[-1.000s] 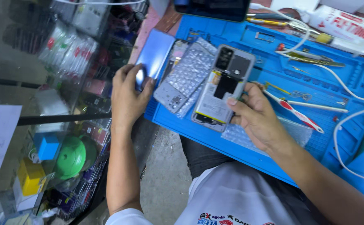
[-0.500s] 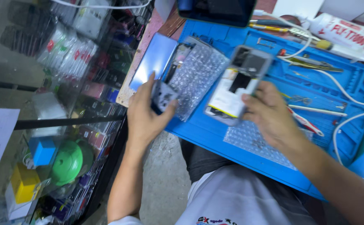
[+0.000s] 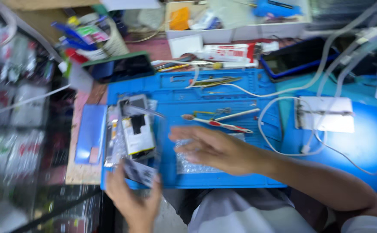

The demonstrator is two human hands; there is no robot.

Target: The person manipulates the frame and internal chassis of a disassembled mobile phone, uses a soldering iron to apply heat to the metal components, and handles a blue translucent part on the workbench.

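Your blue work mat fills the middle of the bench, with a dark phone at its 11 o'clock corner and a second dark phone at 1 o'clock. On the mat's 9 o'clock side lies the opened phone, back off, resting on bubble wrap. Your right hand hovers flat over the mat's 6 o'clock edge, fingers spread and holding nothing, just above a small sheet of bubble wrap. At 7 o'clock your left hand pinches a small grey flat part between thumb and fingers (motion blur hides what kind of part). You look to be mid-disassembly, sorting parts; setting this piece down calls for a steady, slow placement. A red-handled brush lies at centre.
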